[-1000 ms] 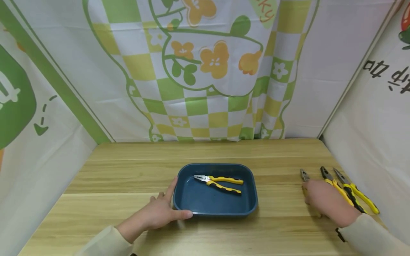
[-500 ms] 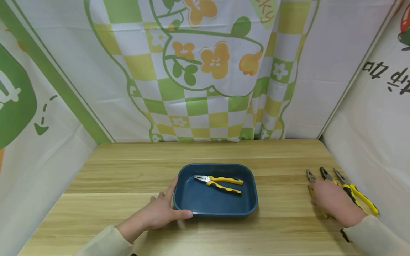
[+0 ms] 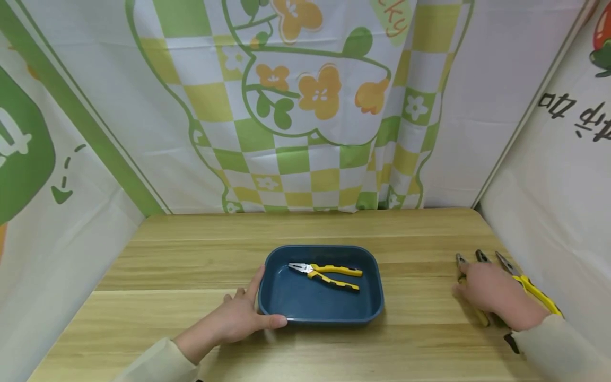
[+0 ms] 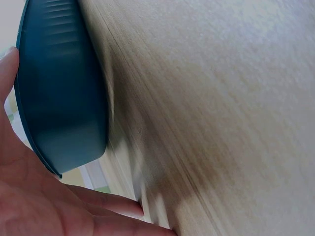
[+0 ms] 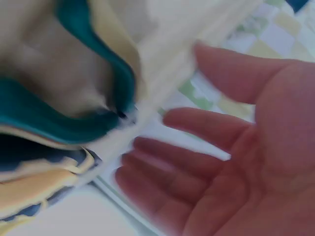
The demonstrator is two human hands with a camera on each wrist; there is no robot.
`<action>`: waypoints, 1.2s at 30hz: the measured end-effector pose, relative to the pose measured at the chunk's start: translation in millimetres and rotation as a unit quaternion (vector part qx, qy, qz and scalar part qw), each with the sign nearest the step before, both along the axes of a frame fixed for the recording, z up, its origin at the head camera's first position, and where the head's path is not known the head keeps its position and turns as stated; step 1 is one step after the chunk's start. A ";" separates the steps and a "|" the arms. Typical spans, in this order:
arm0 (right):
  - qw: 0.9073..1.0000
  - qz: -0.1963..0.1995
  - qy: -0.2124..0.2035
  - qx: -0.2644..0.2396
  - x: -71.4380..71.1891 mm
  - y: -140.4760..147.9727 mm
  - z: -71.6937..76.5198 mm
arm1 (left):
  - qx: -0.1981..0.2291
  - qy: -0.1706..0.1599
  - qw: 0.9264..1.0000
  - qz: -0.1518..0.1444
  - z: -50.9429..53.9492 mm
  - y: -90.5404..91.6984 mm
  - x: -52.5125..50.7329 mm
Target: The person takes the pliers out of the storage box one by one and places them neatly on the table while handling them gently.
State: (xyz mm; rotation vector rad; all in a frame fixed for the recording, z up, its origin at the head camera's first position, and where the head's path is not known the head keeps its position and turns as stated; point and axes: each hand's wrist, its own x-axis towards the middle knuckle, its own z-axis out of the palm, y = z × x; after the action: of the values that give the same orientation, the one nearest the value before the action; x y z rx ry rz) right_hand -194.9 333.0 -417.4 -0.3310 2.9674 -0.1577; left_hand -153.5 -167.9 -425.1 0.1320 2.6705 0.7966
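My left hand (image 3: 236,317) spans the near left corner of a dark blue tray (image 3: 367,317), thumb on the front rim, index finger straight along the left side. In the left wrist view, fingertips (image 4: 123,204) touch the tabletop. Inside the tray lie yellow-and-black pliers (image 3: 329,276). At the right, my right hand (image 3: 496,294) hovers over other pliers and hides parts of them. In the right wrist view its fingers (image 5: 167,172) are loosely spread, nothing between them, apart from the blurred teal-handled pliers (image 5: 125,81). In the head view, the leftmost pliers (image 3: 481,317) show beneath the hand.
Two more pliers lie farther right: dark-nosed pliers (image 3: 482,256) and long-nosed pliers (image 3: 507,262) with yellow handles. The wooden table (image 3: 191,254) meets a patterned cloth (image 3: 296,164) behind, and a white side cloth (image 3: 558,212) borders the right.
The right hand has shifted rightward, then slightly back. The leftmost pliers have slid a little right, nearer the other two. The left hand and tray stay put.
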 end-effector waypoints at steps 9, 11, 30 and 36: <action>0.870 -0.027 -0.231 -0.435 -37.8 -37.5 51.2 | -0.003 -0.005 1.000 0.004 1.0 0.5 -0.3; 0.804 -0.034 -0.306 -0.508 -48.5 -50.1 58.7 | -0.005 -0.007 1.000 0.005 0.8 0.7 -0.5; 0.752 -0.053 -0.469 -0.459 -90.1 -186.6 69.2 | -0.006 -0.017 1.000 0.014 -2.0 1.5 -2.8; 0.779 -0.058 -0.466 -0.416 -93.2 -208.3 63.7 | -0.005 -0.013 1.000 0.011 -2.9 0.4 -2.5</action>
State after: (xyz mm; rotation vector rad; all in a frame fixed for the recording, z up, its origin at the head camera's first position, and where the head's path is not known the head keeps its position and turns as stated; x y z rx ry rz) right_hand -288.0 124.8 -353.6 -0.0871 1.7624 -1.2452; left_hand -156.0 -167.5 -428.1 0.0895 2.6560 0.7854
